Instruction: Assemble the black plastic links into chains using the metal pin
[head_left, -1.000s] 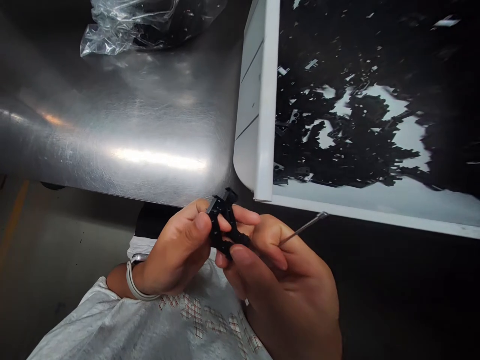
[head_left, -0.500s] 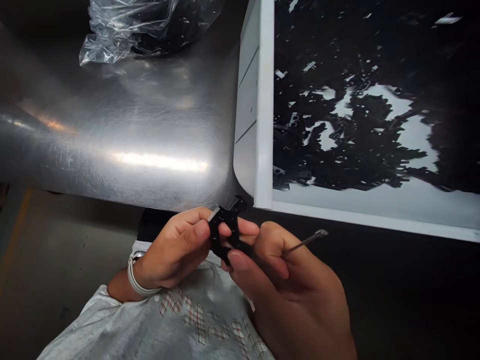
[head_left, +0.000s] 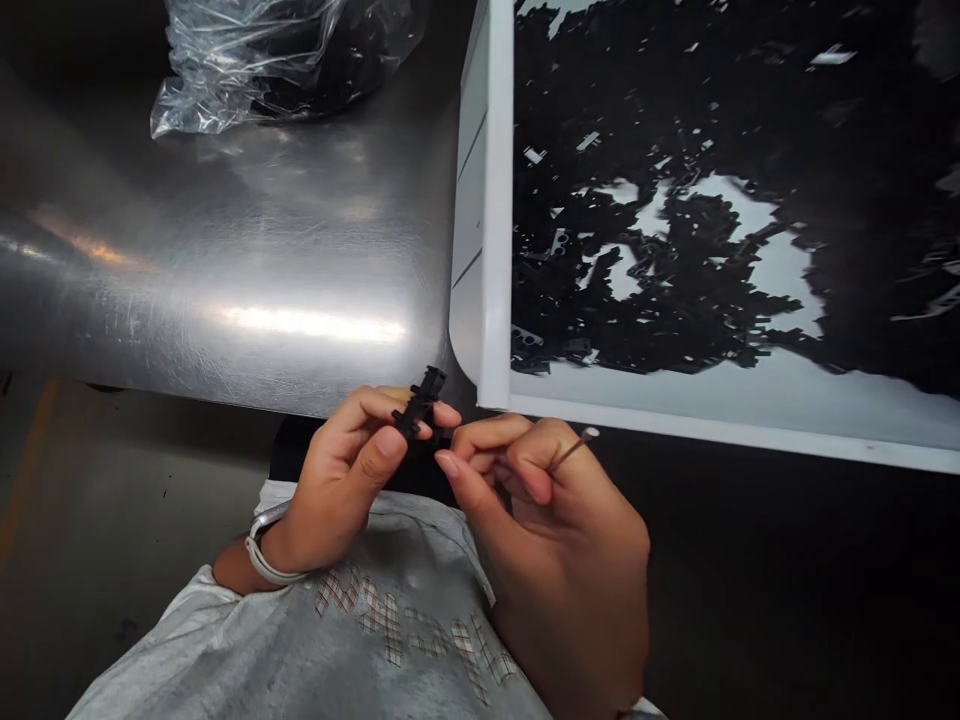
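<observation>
My left hand [head_left: 345, 465] is closed, pinching a small black plastic part [head_left: 421, 400] between thumb and fingers. The part is tilted, its narrow, notched side turned up. Just to the right is my right hand [head_left: 547, 500], its thumb and index fingertips by the part's lower end; whether they touch it I cannot tell. A thin metal rod [head_left: 571, 450] with a pale, wider tip pokes out from between the curled fingers of my right hand. The rod's other end is hidden in the hand.
On the right stands a white bin [head_left: 497, 250] holding a mass of black plastic parts [head_left: 697, 280]. A scratched metal table [head_left: 225, 250] lies to the left. At its back rests a clear plastic bag [head_left: 247, 70] with dark contents.
The black part has been turned from its broad, forked face to its narrow side. Both hands have shifted a little left and up, and less of the rod shows. The view has moved slightly right.
</observation>
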